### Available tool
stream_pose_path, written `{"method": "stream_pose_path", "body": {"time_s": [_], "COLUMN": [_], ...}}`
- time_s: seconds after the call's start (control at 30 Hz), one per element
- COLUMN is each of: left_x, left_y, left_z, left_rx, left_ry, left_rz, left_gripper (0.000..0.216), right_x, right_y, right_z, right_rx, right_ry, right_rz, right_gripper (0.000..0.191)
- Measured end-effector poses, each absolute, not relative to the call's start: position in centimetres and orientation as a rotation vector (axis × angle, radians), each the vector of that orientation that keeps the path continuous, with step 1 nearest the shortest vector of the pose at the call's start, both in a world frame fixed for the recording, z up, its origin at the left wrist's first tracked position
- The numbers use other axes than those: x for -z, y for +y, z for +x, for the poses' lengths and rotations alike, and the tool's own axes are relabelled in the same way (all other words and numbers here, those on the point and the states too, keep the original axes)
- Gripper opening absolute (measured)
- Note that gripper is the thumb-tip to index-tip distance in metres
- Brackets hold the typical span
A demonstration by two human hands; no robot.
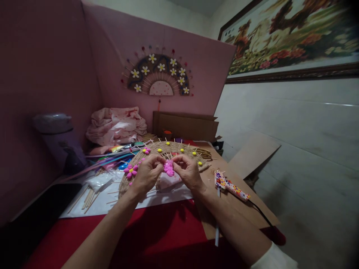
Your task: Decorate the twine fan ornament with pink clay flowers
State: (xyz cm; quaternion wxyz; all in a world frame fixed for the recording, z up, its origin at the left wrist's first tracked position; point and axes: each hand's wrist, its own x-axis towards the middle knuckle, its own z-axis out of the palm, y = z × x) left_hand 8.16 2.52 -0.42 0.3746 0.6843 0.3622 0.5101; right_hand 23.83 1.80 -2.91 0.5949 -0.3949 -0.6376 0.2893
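My left hand [147,173] and my right hand [188,171] meet over the table, fingers pinched on a lump of pink clay [169,168] between them. Under them lies a woven straw fan base [168,148] with yellow clay dots and protruding sticks. A finished pink clay flower [131,170] with a yellow centre sits on its left side, a smaller one [146,150] farther back. A bag of pink material [169,182] lies just below the clay.
A patterned glue gun [231,186] with its cord rests on cardboard [238,209] to the right. Wooden sticks [88,198] and a plastic bag lie on white paper at left. Pink cloth [116,125], a cardboard box [185,127] and a finished decorated fan [159,76] on the pink wall stand behind.
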Motion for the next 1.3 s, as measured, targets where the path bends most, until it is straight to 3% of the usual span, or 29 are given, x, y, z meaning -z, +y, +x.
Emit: {"method": "stream_pose_path", "body": {"time_s": [0.4, 0.53, 0.7, 0.8, 0.93, 1.13, 1.3], "left_x": [0.4, 0.3, 0.6, 0.4, 0.0, 0.6, 0.6], "left_y": [2.0, 1.9, 2.1, 2.3, 2.4, 2.4, 2.1], "left_z": [8.3, 8.5, 8.5, 8.2, 7.9, 8.1, 7.9], "left_rx": [-1.414, -1.389, -1.259, -1.211, -1.115, -0.890, -0.774], "left_ry": [0.860, 0.889, 0.717, 0.673, 0.670, 0.499, 0.428], "left_rz": [1.894, 1.774, 1.330, 1.119, 0.991, 1.088, 1.035], "left_gripper": [0.014, 0.012, 0.015, 0.019, 0.028, 0.008, 0.014], "right_x": [2.6, 2.8, 2.3, 1.9, 2.1, 2.4, 2.4], "right_y": [1.0, 1.1, 1.2, 1.3, 1.6, 1.9, 2.0], "right_z": [23.4, 23.2, 23.5, 23.7, 23.9, 23.7, 23.6], "right_rx": [-0.392, -0.497, -1.030, -1.186, -1.175, -1.095, -0.969], "right_ry": [-1.522, -1.449, -1.316, -1.296, -1.258, -1.229, -1.232], "right_rz": [-0.931, -0.934, -0.658, -0.603, -0.625, -0.650, -0.680], "right_gripper": [0.006, 0.010, 0.015, 0.015, 0.019, 0.020, 0.021]}}
